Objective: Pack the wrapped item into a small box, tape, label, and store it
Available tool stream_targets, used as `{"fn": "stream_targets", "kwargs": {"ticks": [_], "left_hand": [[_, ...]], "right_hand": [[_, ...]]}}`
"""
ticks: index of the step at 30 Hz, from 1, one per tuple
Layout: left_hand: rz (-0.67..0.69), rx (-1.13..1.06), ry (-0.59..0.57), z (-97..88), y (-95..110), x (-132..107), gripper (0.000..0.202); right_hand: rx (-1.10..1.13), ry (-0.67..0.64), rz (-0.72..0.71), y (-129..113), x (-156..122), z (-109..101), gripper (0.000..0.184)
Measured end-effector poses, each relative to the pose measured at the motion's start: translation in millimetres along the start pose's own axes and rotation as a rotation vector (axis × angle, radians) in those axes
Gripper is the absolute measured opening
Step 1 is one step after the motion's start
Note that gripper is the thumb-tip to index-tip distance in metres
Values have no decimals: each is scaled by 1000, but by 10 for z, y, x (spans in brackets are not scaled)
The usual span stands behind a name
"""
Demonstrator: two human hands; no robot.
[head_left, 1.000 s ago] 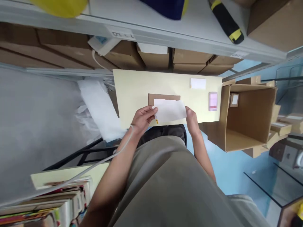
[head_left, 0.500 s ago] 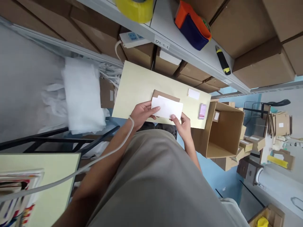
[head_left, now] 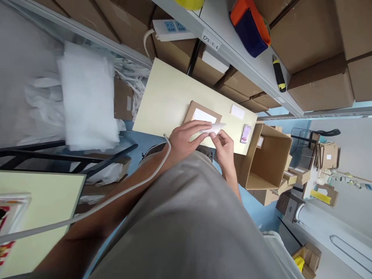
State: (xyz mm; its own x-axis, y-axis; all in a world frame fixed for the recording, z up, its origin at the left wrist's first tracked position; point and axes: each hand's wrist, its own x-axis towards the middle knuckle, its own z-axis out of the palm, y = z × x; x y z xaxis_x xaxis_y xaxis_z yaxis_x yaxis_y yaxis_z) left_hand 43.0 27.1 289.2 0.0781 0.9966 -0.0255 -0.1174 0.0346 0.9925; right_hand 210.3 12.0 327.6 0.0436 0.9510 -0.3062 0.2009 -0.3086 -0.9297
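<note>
Both hands hold a white slip of paper (head_left: 215, 127) in front of my body, over the near edge of the pale yellow table (head_left: 162, 89). My left hand (head_left: 188, 138) pinches the slip from the left, fingers laid along its far side. On the right, my right hand (head_left: 223, 145) grips its lower edge between thumb and fingers. The slip is tilted, so its face is seen at a slant. Just beyond it a flat brown cardboard box (head_left: 190, 111) lies on the table with a white label (head_left: 205, 115) on top, partly covered by my left hand.
A small white card (head_left: 237, 111) and a blurred pink item (head_left: 245, 133) lie toward the table's right end. A large open carton (head_left: 269, 155) stands to the right. Above, a shelf (head_left: 221, 27) bears a black-and-yellow cutter (head_left: 279, 73). A white cable (head_left: 128, 185) runs along my left arm.
The slip has turned from lying face-up to a slanted angle, and my left hand has come further over it. More of the labelled box now shows. The camera view has shifted and rotated slightly.
</note>
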Motion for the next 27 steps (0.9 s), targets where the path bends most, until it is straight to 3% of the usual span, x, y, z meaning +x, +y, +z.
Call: {"fn": "stream_targets", "kwargs": {"ticks": [9,22,27], "left_hand": [[-16,-13,-65,-97,167,-41,30],[15,27,-118,-82,162,-96,32],[63,65,-126,-86,150,-85,32]], "right_hand": [[-10,-75,1,-135,-144,-79,30],[16,-63,-9,-119,-200,-127,37],[47,-45,-15,-97,-190,-128,32]]}}
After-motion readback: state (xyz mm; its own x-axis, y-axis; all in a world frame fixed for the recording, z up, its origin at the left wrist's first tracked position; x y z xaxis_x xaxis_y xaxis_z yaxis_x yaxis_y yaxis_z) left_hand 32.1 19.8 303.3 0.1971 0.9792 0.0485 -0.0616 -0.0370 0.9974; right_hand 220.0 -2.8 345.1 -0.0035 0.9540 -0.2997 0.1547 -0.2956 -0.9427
